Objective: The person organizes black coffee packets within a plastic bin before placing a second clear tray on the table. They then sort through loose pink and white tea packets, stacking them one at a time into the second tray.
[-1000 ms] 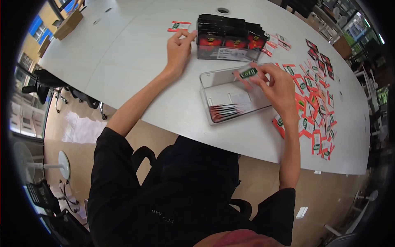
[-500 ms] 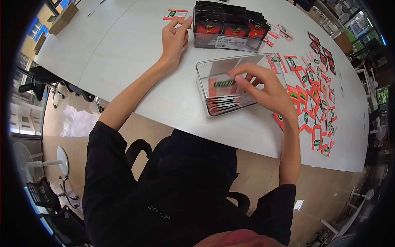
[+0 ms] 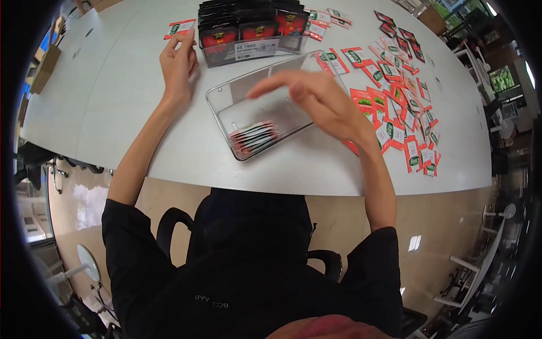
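My right hand (image 3: 322, 101), somewhat blurred, hovers over the right part of a clear plastic box (image 3: 221, 121). Its fingers are apart with nothing visible in them. A row of red-and-white sachets (image 3: 254, 138) leans together at the box's left end. On the table, my left hand (image 3: 179, 68) rests with loosely bent fingers, close to the left side of a second clear bin (image 3: 257, 53). That bin is packed with black-and-red sachets (image 3: 257, 31). One Cozy sachet (image 3: 179, 27) lies just beyond my left fingertips; I see no grip on it.
Many loose Cozy sachets (image 3: 415, 158) are scattered over the right of the white table (image 3: 113, 113). Several black-and-red packets (image 3: 409, 44) lie farther back. More sachets (image 3: 316, 31) sit behind the bin. A cardboard box (image 3: 46, 68) stands at the far left edge.
The Cozy sachet my right hand held over the clear box has left its fingers, which have spread. The whole view has shifted, moving the table's things leftward. My left hand stays beside the bin.
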`<state>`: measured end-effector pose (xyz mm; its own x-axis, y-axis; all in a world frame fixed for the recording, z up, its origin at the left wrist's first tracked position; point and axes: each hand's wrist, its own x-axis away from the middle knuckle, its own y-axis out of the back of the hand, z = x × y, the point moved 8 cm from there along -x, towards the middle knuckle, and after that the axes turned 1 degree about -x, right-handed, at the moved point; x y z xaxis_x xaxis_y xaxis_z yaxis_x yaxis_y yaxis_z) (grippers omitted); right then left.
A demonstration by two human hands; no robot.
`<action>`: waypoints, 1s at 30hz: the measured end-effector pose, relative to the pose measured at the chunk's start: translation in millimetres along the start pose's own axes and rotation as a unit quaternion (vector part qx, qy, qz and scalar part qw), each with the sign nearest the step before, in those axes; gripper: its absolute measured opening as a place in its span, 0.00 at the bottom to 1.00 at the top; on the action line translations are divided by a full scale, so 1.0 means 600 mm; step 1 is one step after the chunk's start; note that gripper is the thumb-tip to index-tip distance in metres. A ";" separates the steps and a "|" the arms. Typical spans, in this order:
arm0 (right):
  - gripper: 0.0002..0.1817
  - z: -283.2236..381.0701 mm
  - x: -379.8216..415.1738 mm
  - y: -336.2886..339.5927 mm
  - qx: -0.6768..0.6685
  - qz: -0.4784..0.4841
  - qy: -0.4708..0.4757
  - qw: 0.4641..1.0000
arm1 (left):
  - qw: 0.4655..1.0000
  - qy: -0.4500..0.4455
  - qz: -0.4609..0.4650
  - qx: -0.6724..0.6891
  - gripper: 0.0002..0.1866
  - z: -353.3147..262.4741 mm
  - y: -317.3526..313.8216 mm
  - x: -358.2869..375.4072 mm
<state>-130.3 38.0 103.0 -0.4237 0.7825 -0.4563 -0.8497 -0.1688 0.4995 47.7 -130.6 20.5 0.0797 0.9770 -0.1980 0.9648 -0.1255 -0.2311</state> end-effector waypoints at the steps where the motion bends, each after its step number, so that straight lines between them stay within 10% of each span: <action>1: 0.22 -0.004 0.001 0.019 0.005 -0.005 -0.006 1.000 | 1.000 0.002 -0.008 -0.005 0.14 0.000 0.002 0.001; 7: 0.10 -0.064 0.101 0.276 0.327 -0.371 -0.102 0.863 | 0.998 0.006 -0.041 0.037 0.15 0.003 0.012 0.001; 12: 0.20 -0.277 0.289 0.366 0.605 -0.251 -0.158 0.739 | 0.995 -0.014 -0.049 0.082 0.16 -0.013 0.010 0.005; 15: 0.25 -0.271 0.300 0.378 0.408 -0.266 -0.357 0.797 | 0.997 -0.013 -0.032 0.068 0.16 -0.016 -0.002 0.013; 23: 0.26 -0.263 0.282 0.377 0.350 -0.286 -0.302 0.839 | 0.999 0.008 -0.031 0.041 0.15 -0.008 -0.001 0.010; 30: 0.30 -0.281 0.270 0.404 0.518 -0.386 -0.254 0.720 | 0.998 0.000 -0.046 0.052 0.14 -0.005 0.007 0.005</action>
<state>-458.1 22.8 25.8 0.4420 0.5667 -0.6953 0.0311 0.7650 0.6433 53.0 -127.8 21.5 -0.0083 0.9851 -0.1717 0.9366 -0.0524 -0.3463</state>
